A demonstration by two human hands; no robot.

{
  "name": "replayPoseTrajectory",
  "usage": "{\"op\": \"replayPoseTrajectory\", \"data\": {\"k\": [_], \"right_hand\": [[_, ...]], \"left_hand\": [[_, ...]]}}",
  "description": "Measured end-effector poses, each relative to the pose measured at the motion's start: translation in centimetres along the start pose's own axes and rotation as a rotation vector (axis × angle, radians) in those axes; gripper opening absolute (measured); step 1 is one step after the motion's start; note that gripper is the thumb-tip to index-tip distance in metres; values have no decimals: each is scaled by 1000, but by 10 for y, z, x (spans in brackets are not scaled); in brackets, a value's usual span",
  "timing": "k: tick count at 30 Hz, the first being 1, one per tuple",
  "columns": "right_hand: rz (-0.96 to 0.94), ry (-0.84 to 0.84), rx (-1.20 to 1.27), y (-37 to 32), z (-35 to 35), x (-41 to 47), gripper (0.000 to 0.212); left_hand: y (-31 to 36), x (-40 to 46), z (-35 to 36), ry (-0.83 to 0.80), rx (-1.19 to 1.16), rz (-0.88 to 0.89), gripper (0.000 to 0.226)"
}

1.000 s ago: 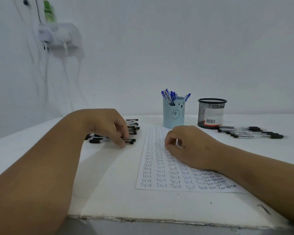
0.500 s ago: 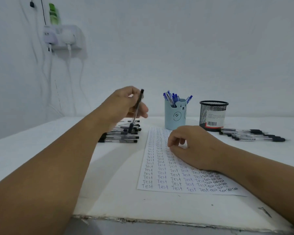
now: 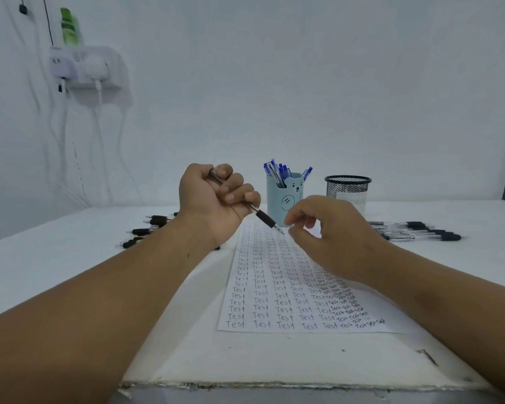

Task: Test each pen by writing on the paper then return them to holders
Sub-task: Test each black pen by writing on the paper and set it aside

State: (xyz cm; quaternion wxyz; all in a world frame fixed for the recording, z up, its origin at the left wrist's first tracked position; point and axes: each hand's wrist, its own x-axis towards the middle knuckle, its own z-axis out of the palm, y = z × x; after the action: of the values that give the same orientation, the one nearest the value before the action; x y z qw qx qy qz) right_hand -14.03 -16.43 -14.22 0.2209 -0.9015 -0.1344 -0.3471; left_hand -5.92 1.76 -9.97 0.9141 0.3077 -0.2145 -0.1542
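Observation:
My left hand [image 3: 216, 196] grips a black pen [image 3: 264, 218] in its curled fingers, raised above the table, the tip pointing down and right over the top of the paper [image 3: 289, 290]. The paper is filled with rows of the word "Test". My right hand [image 3: 327, 234] hovers just right of the pen tip, fingers loosely curled, holding nothing. A light blue bear holder [image 3: 286, 199] with several blue pens stands behind the paper. A black mesh holder [image 3: 347, 189] stands to its right.
Several black pens [image 3: 149, 228] lie in a pile on the left, partly hidden by my left forearm. More black pens [image 3: 420, 230] lie right of the mesh holder. A wall socket shelf [image 3: 85, 67] with cables hangs at upper left. The table's front edge [image 3: 274, 386] is chipped.
My left hand picked a black pen off the left pile, lifted it and swung it right toward my right hand. My right hand rose off the paper toward the pen tip.

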Motion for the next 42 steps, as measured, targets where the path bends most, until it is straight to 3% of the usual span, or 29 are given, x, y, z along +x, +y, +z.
{"op": "replayPoseTrajectory", "data": {"k": [2, 5, 12, 15, 18, 21, 23, 28, 34, 42], "right_hand": [[-50, 47, -1, -1, -2, 0, 12], [-64, 29, -66, -3, -3, -1, 25], [43, 17, -117, -5, -9, -1, 15], [180, -26, -89, -8, -18, -1, 16], [362, -139, -51, -7, -35, -1, 24], [538, -253, 201, -9, -50, -7, 14], [589, -271, 322, -11, -57, -15, 18], [598, -236, 538, -12, -74, -45, 48], [496, -307, 653, -23, -79, -71, 34], [412, -211, 468, -17, -72, -76, 41]], "left_hand": [[-5, -1, 0, -15, -5, -28, 27], [-12, -3, 4, -71, -17, -88, 30], [-19, -10, 11, -191, 82, -149, 34], [-22, -7, 6, -175, 332, -119, 47], [-26, -2, -7, -174, 741, -49, 70], [-29, -7, -17, -373, 1241, -47, 53], [-29, -9, -16, -450, 1383, -81, 41], [-29, -7, -17, -551, 1574, -197, 50], [-33, -2, -20, -635, 1671, -285, 70], [-33, -6, -20, -604, 1660, -343, 72]]}}
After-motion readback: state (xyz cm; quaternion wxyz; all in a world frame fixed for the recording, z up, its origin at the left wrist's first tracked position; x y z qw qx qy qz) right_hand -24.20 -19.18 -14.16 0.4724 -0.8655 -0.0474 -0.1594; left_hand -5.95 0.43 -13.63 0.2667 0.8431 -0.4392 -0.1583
